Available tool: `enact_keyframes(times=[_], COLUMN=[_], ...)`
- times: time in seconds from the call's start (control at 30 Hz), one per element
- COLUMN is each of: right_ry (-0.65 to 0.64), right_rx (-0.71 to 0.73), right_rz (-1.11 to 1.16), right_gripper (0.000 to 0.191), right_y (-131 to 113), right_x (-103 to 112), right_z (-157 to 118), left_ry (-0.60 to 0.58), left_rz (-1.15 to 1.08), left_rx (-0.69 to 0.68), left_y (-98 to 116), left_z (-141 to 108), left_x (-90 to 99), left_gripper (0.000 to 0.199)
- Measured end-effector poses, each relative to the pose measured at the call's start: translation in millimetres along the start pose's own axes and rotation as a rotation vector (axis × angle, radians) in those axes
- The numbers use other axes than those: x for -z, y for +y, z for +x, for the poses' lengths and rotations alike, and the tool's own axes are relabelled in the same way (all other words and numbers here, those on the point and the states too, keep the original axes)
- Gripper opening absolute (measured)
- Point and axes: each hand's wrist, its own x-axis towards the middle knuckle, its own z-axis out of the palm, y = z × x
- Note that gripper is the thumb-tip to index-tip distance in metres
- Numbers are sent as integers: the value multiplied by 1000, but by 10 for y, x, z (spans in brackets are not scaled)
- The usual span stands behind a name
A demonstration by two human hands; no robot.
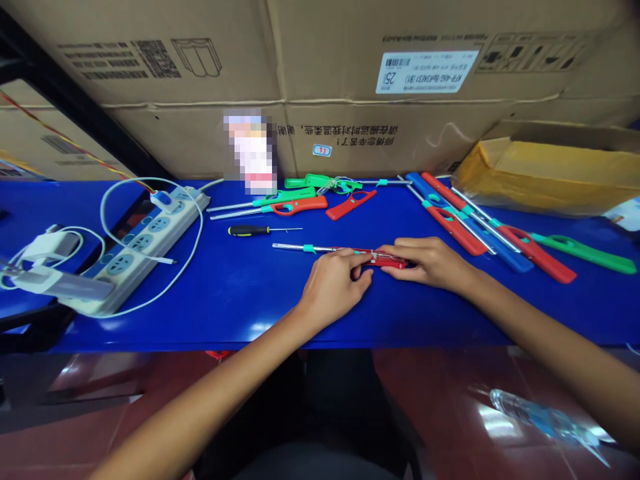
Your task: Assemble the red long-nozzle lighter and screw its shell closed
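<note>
A red long-nosed gas lighter (389, 263) lies on the blue table with its casing opened and its metal tube pointing left. My left hand (336, 283) is closed on the lighter near the middle, its fingers curled over the body. The fingers of my right hand (425, 260) pinch the handle end, where small inner parts show. What exactly sits between the fingertips is partly hidden. Behind the hands lie a loose red casing half (351, 205) and an opened green lighter (320, 181) with wires. A black-and-yellow screwdriver (250, 231) rests to the left.
Several red, blue and green lighters (540, 253) lie at the right, by a taped cardboard box (555, 167). A white power strip (145, 250) with cables stands at the left. Large cartons (330, 73) form a wall behind the table. A plastic bottle (545, 420) lies below.
</note>
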Motion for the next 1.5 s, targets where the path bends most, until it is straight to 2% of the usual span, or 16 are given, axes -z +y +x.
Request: enact_keyframes(times=[0.1, 0.17, 0.3, 0.4, 0.6, 0.67, 0.73, 0.83, 0.9, 1.03, 1.13, 1.2, 1.3, 1.5], right_ry=[-14, -18, -15, -32, -49, -36, -13, 2, -13, -44, -59, -44, -36, -135], right_rx=[-6, -14, -26, -37, -43, -27, -18, -37, -51, -83, -85, -58, -57, -85], right_rz=[-2, 0, 11, 13, 16, 1, -15, -36, -47, -36, -73, -108, -141, -272], right_gripper=[36, 35, 34, 35, 36, 37, 37, 37, 38, 41, 40, 40, 42, 52], right_y=[2, 7, 6, 0, 0, 2, 6, 19, 32, 53, 47, 29, -18, -114], right_x=[-2, -4, -1, 13, 31, 24, 12, -2, -4, 1, -2, -5, 2, 47], right_z=[6, 5, -1, 1, 8, -1, -20, -57, -78, -95, -87, -71, -35, 33], left_ry=[-21, -75, -213, -321, -333, -342, -315, -155, -84, -8, 40, 31, 5, -38], left_rz=[-108, -235, -558, -709, -797, -745, -598, -255, -126, 16, 188, 254, 298, 293], left_rx=[54, 126, 272, 354, 391, 345, 265, 129, 53, -9, 19, 45, 56, 84], left_y=[12, 16, 31, 65, 86, 92, 114, 156, 159, 69, -26, -67, -80, -67], left_z=[1, 9, 8, -15, -27, -45, -92, -203, -273, -342, -340, -330, -317, -292], left_x=[29, 55, 124, 172, 206, 184, 129, 15, -30, 56, 175, 211, 196, 179], left_gripper=[30, 33, 51, 68, 74, 73, 71, 64, 64, 39, 33, 34, 36, 37])
